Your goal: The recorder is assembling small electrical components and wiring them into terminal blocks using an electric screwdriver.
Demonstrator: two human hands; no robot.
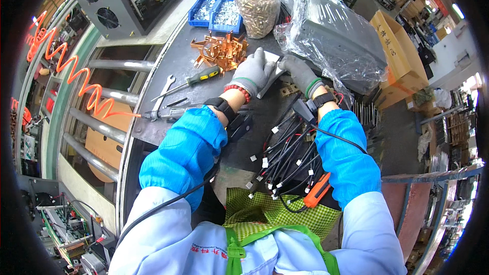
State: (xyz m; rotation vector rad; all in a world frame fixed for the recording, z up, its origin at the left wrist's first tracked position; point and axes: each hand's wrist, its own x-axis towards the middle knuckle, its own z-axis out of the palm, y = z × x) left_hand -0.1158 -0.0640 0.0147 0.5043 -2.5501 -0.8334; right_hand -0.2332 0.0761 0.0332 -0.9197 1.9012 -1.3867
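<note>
Both my hands wear grey work gloves and meet near the middle of the bench. A flat, pale grey strip-like piece lies between them, slightly tilted. My left hand is closed on its left side. My right hand has curled fingers at its upper right edge; its fingertips are partly hidden. Just left of my left hand is a pile of copper-coloured bent brackets. A screwdriver with a yellow-black handle and an open-ended wrench lie nearby. Below my right hand spread black cables with white tags.
Blue bins of small hardware and a clear bag of brass fasteners stand at the back. Plastic-wrapped grey panels and a cardboard box sit right. An orange coiled hose crosses metal rollers at left.
</note>
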